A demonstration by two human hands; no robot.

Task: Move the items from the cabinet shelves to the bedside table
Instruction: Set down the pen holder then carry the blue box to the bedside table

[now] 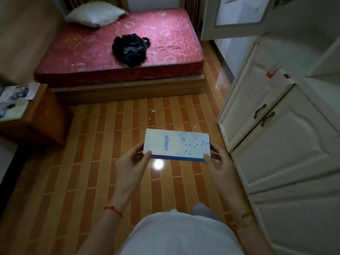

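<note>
Over tiled floor (92, 181), left hand (128, 162) and right hand (219, 166) grip white box (176, 144).

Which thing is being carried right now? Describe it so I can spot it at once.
Start at the red mattress, then come down across the striped orange floor to the two hands. The left hand and right hand pinch the ends of a flat white box. Blue ANKER lettering and scattered blue squares mark it.
</note>
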